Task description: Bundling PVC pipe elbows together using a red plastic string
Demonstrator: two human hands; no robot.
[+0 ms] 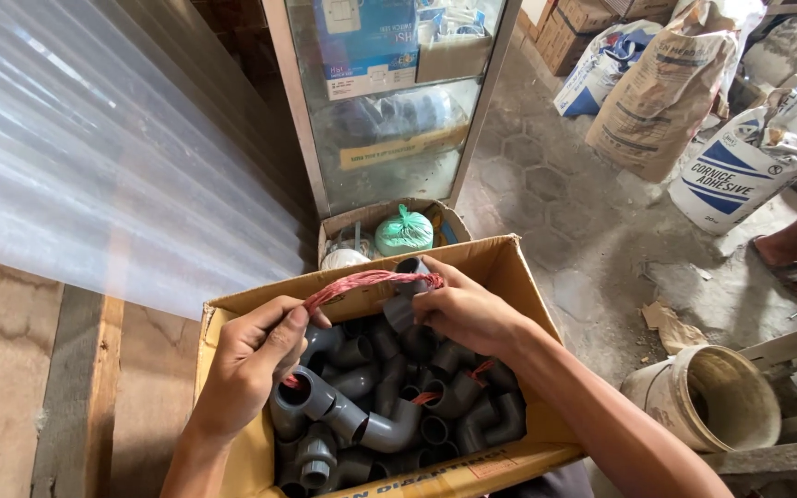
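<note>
Over the box [509, 267], both hands [249, 364] [466, 312] stretch red string [362, 281] through a grey elbow [408, 277]

The floor [592, 240] I stand by is grey stone with six-sided shapes in it, dusty and cracked. At the upper right of the frame, big paper sacks [661, 88] sit on it, and a white sack with blue stripes [740, 171] leans just beside them. Brown boxes [574, 23] rest at the top. At the lower right a dirty bucket [707, 397] stands. A torn bit of cardboard [668, 325] lies near it. A foot in a sandal [791, 267] rests at the right edge.
</note>
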